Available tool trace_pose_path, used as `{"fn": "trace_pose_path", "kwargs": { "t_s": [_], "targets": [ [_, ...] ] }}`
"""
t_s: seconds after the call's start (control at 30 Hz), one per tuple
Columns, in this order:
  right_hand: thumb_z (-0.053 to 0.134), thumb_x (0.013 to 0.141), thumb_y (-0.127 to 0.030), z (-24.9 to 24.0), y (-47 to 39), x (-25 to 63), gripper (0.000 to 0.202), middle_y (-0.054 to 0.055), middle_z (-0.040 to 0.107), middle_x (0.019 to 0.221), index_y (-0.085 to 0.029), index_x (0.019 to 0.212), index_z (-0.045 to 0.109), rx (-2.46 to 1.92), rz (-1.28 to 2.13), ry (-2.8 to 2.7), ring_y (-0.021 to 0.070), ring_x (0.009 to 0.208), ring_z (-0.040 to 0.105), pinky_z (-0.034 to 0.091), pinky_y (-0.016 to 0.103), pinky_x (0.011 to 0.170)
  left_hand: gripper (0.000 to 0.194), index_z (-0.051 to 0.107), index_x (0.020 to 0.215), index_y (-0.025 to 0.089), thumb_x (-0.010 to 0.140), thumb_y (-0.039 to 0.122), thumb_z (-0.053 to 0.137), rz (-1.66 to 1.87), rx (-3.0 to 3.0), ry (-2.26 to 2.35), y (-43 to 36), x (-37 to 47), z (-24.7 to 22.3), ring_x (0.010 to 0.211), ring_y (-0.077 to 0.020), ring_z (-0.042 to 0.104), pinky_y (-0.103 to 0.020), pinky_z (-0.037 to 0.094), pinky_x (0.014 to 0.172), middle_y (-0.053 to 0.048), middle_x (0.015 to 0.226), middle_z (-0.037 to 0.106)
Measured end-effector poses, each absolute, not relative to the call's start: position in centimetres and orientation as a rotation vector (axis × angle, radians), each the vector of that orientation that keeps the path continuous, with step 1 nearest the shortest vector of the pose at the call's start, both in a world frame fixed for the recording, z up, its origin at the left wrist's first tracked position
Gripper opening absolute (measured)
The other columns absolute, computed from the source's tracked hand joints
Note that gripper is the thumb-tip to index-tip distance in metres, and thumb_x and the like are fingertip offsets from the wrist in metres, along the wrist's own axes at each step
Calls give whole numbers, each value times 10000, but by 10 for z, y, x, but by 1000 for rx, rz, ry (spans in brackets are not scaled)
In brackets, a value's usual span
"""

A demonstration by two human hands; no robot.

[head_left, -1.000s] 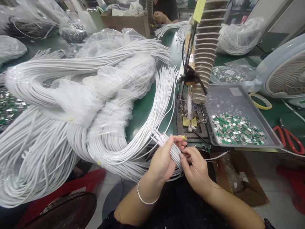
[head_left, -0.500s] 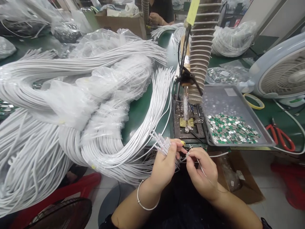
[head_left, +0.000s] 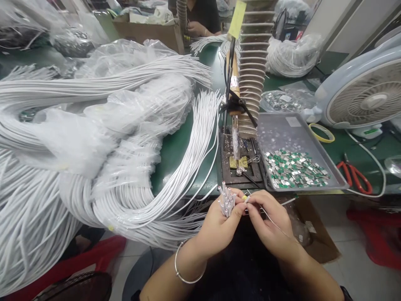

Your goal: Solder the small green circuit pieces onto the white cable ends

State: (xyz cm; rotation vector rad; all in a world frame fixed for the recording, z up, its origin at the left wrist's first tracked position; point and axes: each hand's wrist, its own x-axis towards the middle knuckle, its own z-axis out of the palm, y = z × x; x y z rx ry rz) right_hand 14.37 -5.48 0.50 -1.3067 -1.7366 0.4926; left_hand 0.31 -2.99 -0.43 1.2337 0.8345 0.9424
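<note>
My left hand point(head_left: 211, 234) is closed around a bundle of short white cable ends point(head_left: 226, 200), which point up towards me. Its thumb and forefinger reach over to my right fingertips and pinch a small pale cable tip with them. In my right hand point(head_left: 278, 207), a thin silvery wire like solder point(head_left: 268, 216) runs between thumb and forefinger and trails back over the palm. Just beyond both hands, a soldering iron point(head_left: 235, 131) hangs tip down over a holder with a yellow sponge point(head_left: 234, 162). What exactly lies between the fingertips is partly hidden.
Long white cables point(head_left: 175, 196), partly bagged, cover the left side. Right of the iron, a grey tray point(head_left: 290, 121) holds small green-and-silver boards point(head_left: 296, 169). Near it are red-handled pliers point(head_left: 355, 177), a tape roll point(head_left: 321, 132), a fan point(head_left: 372, 96) and a ribbed hose point(head_left: 253, 62).
My left hand has turned, so the cable ends now face up instead of leaning left. Its thumb has moved across to my right fingertips. The whole view has shifted slightly.
</note>
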Motion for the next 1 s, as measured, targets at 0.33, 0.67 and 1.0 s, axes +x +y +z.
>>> {"fn": "trace_pose_path", "kwargs": {
  "t_s": [0.33, 0.67, 1.0],
  "targets": [
    [476, 865, -222, 22, -28, 199, 122, 32, 641, 853, -217, 899, 594, -1771, 26, -1671, 168, 788, 601, 469, 298, 738, 213, 515, 649, 166, 842, 257, 523, 957, 1161, 966, -27, 6, -3, 780, -143, 521, -288, 429, 749, -27, 809, 519],
    [504, 815, -226, 12, -4, 226, 130, 41, 620, 813, -212, 904, 598, -1871, 161, -1946, 196, 751, 573, 435, 323, 658, 200, 540, 679, 168, 826, 302, 553, 966, 1125, 1015, -25, 7, -4, 693, -133, 509, -280, 429, 684, -15, 718, 534],
    [515, 857, -219, 21, -18, 204, 97, 8, 579, 729, -216, 786, 582, -1620, 64, -1725, 142, 666, 533, 424, 288, 622, 152, 563, 755, 169, 816, 307, 578, 993, 1047, 1042, -25, 9, -5, 641, -116, 519, -270, 445, 670, 12, 668, 531]
  ]
}}
